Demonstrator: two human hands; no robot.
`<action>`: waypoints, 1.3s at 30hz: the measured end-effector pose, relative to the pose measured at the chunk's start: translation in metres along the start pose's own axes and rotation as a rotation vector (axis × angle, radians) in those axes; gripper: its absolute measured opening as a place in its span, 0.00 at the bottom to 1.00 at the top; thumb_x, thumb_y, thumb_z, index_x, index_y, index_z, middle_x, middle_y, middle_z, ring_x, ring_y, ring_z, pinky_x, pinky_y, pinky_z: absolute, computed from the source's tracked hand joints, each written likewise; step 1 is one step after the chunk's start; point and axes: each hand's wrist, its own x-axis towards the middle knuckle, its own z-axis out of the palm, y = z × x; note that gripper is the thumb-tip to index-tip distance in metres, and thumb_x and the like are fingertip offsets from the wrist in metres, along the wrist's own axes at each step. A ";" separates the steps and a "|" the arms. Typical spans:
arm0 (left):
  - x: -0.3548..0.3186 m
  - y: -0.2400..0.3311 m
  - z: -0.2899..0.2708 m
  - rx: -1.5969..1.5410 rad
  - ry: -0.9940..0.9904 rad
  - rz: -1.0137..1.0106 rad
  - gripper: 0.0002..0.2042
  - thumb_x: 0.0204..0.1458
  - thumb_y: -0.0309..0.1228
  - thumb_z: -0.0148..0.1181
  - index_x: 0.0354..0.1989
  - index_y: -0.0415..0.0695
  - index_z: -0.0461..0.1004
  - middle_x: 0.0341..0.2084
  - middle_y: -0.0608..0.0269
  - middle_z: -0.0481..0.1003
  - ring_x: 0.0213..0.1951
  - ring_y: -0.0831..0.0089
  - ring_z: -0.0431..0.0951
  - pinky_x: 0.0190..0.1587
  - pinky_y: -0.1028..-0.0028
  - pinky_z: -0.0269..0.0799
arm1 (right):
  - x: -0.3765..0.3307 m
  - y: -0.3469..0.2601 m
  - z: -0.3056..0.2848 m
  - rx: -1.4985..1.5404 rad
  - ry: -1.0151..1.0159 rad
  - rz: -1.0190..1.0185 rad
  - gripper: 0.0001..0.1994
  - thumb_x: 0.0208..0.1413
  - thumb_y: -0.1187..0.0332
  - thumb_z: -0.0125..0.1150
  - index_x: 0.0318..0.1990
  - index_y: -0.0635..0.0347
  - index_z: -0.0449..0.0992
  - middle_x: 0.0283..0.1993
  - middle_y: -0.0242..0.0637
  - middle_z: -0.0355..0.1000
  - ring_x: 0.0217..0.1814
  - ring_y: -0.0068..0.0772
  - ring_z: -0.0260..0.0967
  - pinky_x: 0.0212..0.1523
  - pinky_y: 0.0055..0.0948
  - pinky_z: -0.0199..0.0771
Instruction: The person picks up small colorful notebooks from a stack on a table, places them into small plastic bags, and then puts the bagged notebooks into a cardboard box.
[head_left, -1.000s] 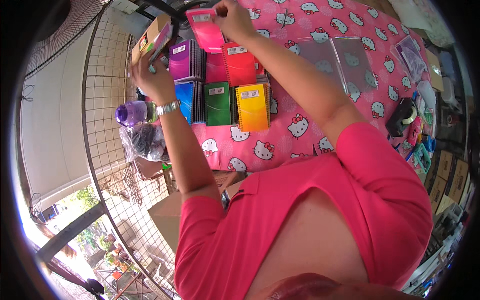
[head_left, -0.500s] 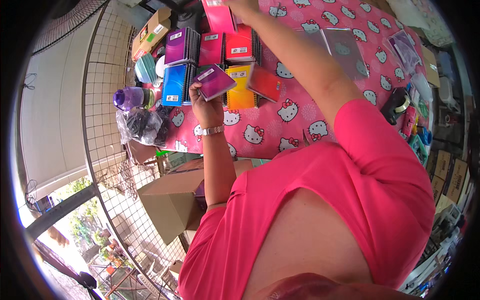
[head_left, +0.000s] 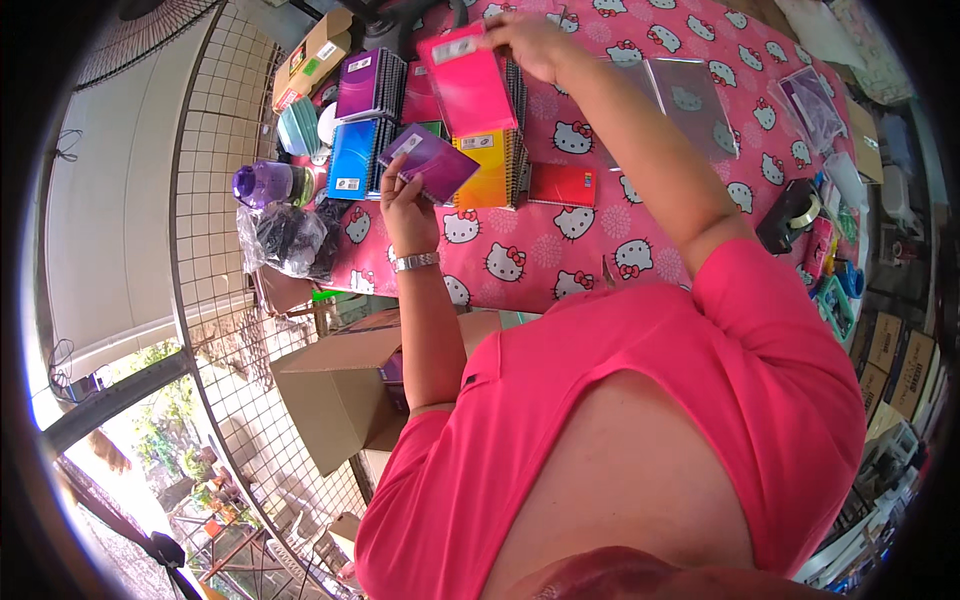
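The left hand (head_left: 408, 212) is pinching a purple notebook (head_left: 436, 172), the right hand (head_left: 528, 44) a pink notebook (head_left: 472, 92), by their edges, so covers are showing.

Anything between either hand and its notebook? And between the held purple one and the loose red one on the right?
Nothing visible at either hand: left hand grips the purple notebook, right hand the pink notebook. Yellow notebooks lie between purple and the red notebook.
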 end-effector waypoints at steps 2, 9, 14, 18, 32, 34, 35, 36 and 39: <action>0.006 0.004 -0.008 0.004 0.019 0.001 0.19 0.46 0.11 0.45 0.48 0.39 0.68 0.45 0.55 0.72 0.44 0.67 0.74 0.47 0.70 0.72 | 0.019 0.001 -0.010 0.085 0.032 -0.081 0.16 0.45 0.77 0.64 0.44 0.67 0.74 0.37 0.40 0.74 0.39 0.31 0.72 0.42 0.24 0.73; 0.004 0.002 -0.013 0.006 0.113 -0.024 0.19 0.46 0.13 0.44 0.48 0.39 0.69 0.44 0.52 0.71 0.45 0.61 0.74 0.48 0.64 0.73 | 0.048 0.096 -0.038 -1.117 0.531 -0.275 0.25 0.32 0.62 0.70 0.41 0.63 0.77 0.38 0.51 0.74 0.40 0.49 0.72 0.45 0.37 0.70; -0.001 -0.002 -0.033 0.035 0.173 -0.045 0.18 0.47 0.14 0.44 0.47 0.39 0.69 0.45 0.52 0.71 0.45 0.63 0.74 0.49 0.65 0.73 | 0.059 0.088 -0.030 -0.707 0.427 -0.084 0.20 0.35 0.68 0.67 0.41 0.65 0.77 0.37 0.45 0.75 0.38 0.35 0.73 0.43 0.30 0.72; -0.003 0.005 -0.017 0.027 0.105 -0.068 0.17 0.49 0.16 0.44 0.48 0.40 0.70 0.44 0.54 0.72 0.43 0.66 0.75 0.46 0.69 0.74 | 0.044 0.043 -0.029 -0.202 0.058 -0.151 0.19 0.42 0.76 0.62 0.46 0.67 0.73 0.40 0.39 0.74 0.40 0.26 0.71 0.43 0.24 0.72; -0.062 -0.051 0.058 0.056 -0.233 -0.263 0.24 0.61 0.45 0.39 0.56 0.39 0.63 0.50 0.58 0.68 0.51 0.70 0.69 0.54 0.68 0.66 | -0.146 0.021 -0.023 -0.159 0.012 0.141 0.15 0.50 0.75 0.59 0.46 0.67 0.71 0.40 0.35 0.73 0.40 0.22 0.70 0.45 0.22 0.69; -0.070 -0.051 0.058 0.005 -0.191 -0.307 0.24 0.61 0.45 0.39 0.57 0.39 0.62 0.51 0.58 0.68 0.51 0.69 0.69 0.54 0.68 0.66 | -0.148 0.027 -0.028 -0.157 -0.007 0.150 0.15 0.50 0.75 0.58 0.46 0.67 0.71 0.42 0.36 0.73 0.41 0.24 0.70 0.46 0.23 0.69; -0.075 -0.050 0.057 -0.021 -0.166 -0.328 0.24 0.61 0.45 0.38 0.57 0.39 0.62 0.51 0.58 0.68 0.51 0.69 0.69 0.54 0.68 0.66 | -0.150 0.027 -0.032 -0.128 -0.031 0.159 0.15 0.50 0.75 0.58 0.46 0.67 0.71 0.42 0.36 0.73 0.42 0.24 0.71 0.46 0.23 0.69; -0.080 -0.047 0.054 -0.014 -0.190 -0.333 0.25 0.62 0.46 0.38 0.58 0.38 0.60 0.51 0.57 0.68 0.51 0.69 0.70 0.54 0.68 0.66 | -0.152 0.027 -0.036 -0.099 -0.057 0.170 0.15 0.50 0.74 0.58 0.47 0.67 0.71 0.42 0.36 0.73 0.42 0.24 0.71 0.46 0.24 0.69; -0.090 -0.043 0.036 -0.031 -0.148 -0.303 0.21 0.62 0.41 0.40 0.56 0.38 0.63 0.50 0.56 0.68 0.51 0.68 0.70 0.54 0.68 0.66 | -0.165 0.012 -0.034 -0.085 -0.083 0.237 0.15 0.49 0.74 0.59 0.47 0.65 0.70 0.40 0.34 0.72 0.40 0.23 0.71 0.45 0.23 0.69</action>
